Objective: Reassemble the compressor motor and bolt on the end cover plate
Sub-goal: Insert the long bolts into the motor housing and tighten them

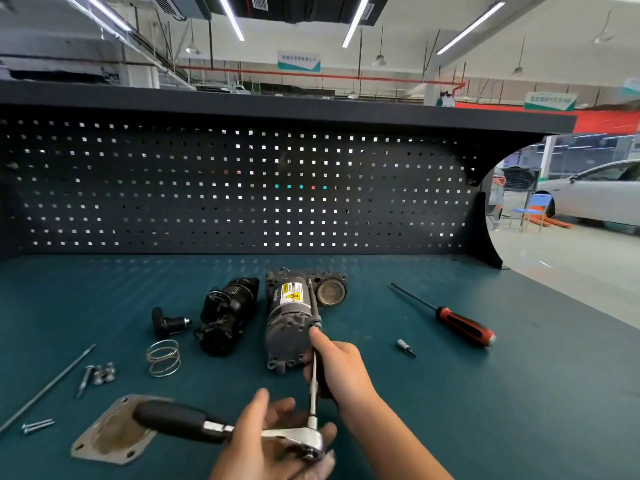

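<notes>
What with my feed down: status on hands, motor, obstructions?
Right hand grips extension bar, left hand holds ratchet. Bar tip against motor. Cover plate off, under ratchet handle.

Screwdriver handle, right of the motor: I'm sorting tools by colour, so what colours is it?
The screwdriver handle is red and black, shown in the head view.

1. A yellow warning label (290, 294) with a black triangle hazard symbol sits on the silver barrel of the compressor motor (291, 327) on the bench (450, 393); its lines of small print are too fine to read.
2. Pale markings (276, 294) run along the barrel just left of that label, illegible.
3. A white-and-teal hanging sign (298, 60) under the ceiling carries one row of Chinese characters, too blurred to make out.
4. A green-and-white banner (550, 100) at the far right of the hall bears larger Chinese characters, likewise blurred.
</notes>
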A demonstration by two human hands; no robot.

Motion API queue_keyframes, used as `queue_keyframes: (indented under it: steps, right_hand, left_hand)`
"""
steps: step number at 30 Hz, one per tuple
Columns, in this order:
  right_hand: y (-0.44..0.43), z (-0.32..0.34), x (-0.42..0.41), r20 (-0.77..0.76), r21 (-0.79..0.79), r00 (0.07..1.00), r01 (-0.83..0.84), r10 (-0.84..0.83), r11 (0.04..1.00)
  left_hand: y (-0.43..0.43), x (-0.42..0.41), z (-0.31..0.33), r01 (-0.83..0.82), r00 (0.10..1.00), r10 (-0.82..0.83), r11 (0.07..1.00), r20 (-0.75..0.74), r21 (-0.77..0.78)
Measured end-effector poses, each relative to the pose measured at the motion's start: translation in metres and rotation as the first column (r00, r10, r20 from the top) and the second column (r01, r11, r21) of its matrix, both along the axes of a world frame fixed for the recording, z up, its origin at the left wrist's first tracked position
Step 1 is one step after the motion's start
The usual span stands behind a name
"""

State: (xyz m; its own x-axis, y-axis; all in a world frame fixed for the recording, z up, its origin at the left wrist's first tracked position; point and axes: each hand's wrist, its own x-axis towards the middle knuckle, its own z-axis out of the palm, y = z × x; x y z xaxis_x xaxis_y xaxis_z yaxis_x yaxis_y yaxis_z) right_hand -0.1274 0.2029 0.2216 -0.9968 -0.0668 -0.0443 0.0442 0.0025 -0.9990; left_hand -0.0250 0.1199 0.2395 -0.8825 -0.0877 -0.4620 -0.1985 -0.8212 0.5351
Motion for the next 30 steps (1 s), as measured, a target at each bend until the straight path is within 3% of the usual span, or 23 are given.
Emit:
queue_keyframes:
  steps: [3,4,6,7,8,10,12,14,17,20,22,23,25,27,30]
  right_hand:
    - [0.001,0.000,-0.001,0.033,-0.063,0.999,-0.026,0.028,0.998]
    - [0.001,-0.001,-0.001,0.030,-0.086,0.999,-0.030,0.032,0.996]
    - [0.000,-0.001,0.000,0.016,-0.121,0.999,-0.027,0.030,0.992]
    - [-0.001,-0.002,0.000,0.004,-0.114,1.000,-0.019,0.020,0.993]
    - [0.000,-0.003,-0.001,-0.014,-0.096,1.000,-0.008,0.007,0.995]
    - [-0.001,-0.004,-0.002,-0.066,-0.036,0.997,0.030,-0.032,0.999]
    - [0.000,-0.006,-0.003,-0.151,0.066,0.985,0.089,-0.079,0.994]
    - [0.001,-0.005,-0.003,-0.227,0.122,0.968,0.132,-0.102,0.984]
    - [0.005,-0.005,-0.008,-0.239,0.130,0.966,0.129,-0.095,0.983]
    - [0.006,-0.007,-0.012,-0.234,0.179,0.969,0.123,-0.079,0.976]
    - [0.007,-0.007,-0.012,-0.216,0.140,0.975,0.085,-0.054,0.986]
    - [0.007,-0.006,-0.012,-0.203,0.131,0.978,0.068,-0.041,0.989]
    - [0.009,-0.006,-0.012,-0.202,0.139,0.979,0.064,-0.035,0.988]
    - [0.009,-0.004,-0.009,-0.171,0.113,0.985,0.049,-0.030,0.992]
    - [0.007,0.001,-0.003,-0.061,-0.072,0.995,-0.086,0.082,0.994]
  left_hand:
    - [0.005,-0.001,0.006,0.062,0.997,-0.058,0.996,-0.053,0.062]
    - [0.004,0.002,0.006,0.121,0.988,-0.120,0.993,-0.098,0.003]
    - [0.004,0.004,0.008,0.240,0.946,-0.286,0.934,-0.153,-0.264]
    - [0.002,0.005,0.009,0.270,0.916,-0.372,0.850,-0.152,-0.453]
    - [0.000,0.004,0.009,0.261,0.889,-0.437,0.731,-0.138,-0.630]
    - [-0.006,-0.005,0.002,0.137,0.856,-0.509,0.392,-0.090,-0.910]
    - [-0.010,-0.012,0.001,-0.054,0.841,-0.535,0.067,-0.081,-0.996]
    - [-0.010,-0.014,0.011,-0.146,0.840,-0.542,-0.229,0.001,-0.962]
    - [-0.008,-0.021,0.014,-0.234,0.851,-0.517,-0.528,0.090,-0.816]
    - [-0.001,-0.025,0.016,-0.245,0.842,-0.500,-0.691,0.205,-0.680]
    - [0.001,-0.025,0.017,-0.222,0.844,-0.490,-0.690,0.219,-0.689]
    - [0.000,-0.024,0.016,-0.189,0.836,-0.508,-0.623,0.208,-0.759]
    - [-0.002,-0.021,0.011,-0.082,0.808,-0.574,-0.331,0.132,-0.940]
    - [-0.004,-0.016,0.001,0.030,0.807,-0.590,0.021,0.012,-0.999]
    - [-0.001,-0.007,-0.010,0.280,0.833,-0.549,0.518,-0.063,-0.808]
